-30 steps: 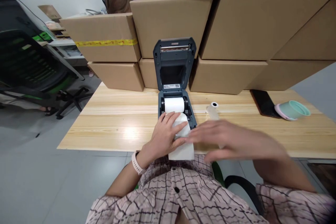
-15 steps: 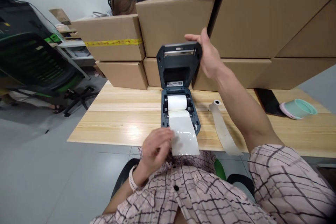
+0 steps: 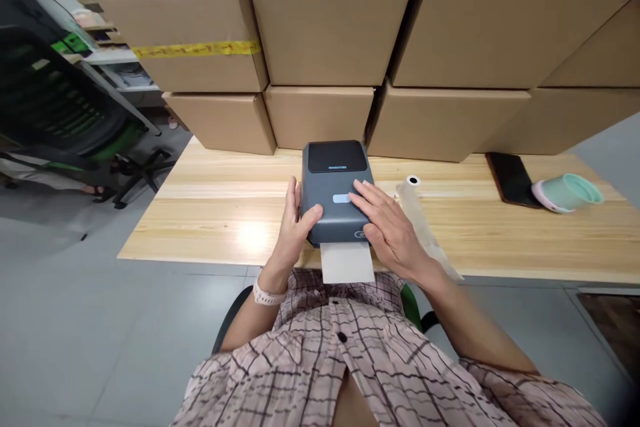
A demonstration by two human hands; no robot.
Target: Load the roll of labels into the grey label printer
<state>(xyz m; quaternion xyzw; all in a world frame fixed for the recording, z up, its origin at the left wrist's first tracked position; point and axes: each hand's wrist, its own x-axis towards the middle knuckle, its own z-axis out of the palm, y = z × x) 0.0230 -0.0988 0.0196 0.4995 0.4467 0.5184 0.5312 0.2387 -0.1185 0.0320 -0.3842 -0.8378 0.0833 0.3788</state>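
A dark grey-blue label printer (image 3: 336, 188) stands on the wooden table with its lid down. White label paper (image 3: 347, 263) sticks out of its front and hangs past the table edge. My left hand (image 3: 295, 223) grips the printer's left side, thumb on the lid's front corner and fingers along the side wall. On the right part of the lid my right hand (image 3: 390, 223) lies flat, fingers stretched out beside the small light-coloured panel. The roll inside is hidden under the lid. To the right lies a small paper roll (image 3: 413, 181) with a loose strip trailing over the table edge.
Stacked cardboard boxes (image 3: 320, 113) form a wall behind the printer. A dark phone (image 3: 513, 177) and a mint-green cup (image 3: 570, 192) lie at the table's right. A black office chair (image 3: 65, 107) is on the left. Behind the boxes, part of a person's head shows.
The printer lid has swung down from upright to shut. My right hand came down with it onto the top. My left hand left the paper for the printer's left side. The view tilted down.
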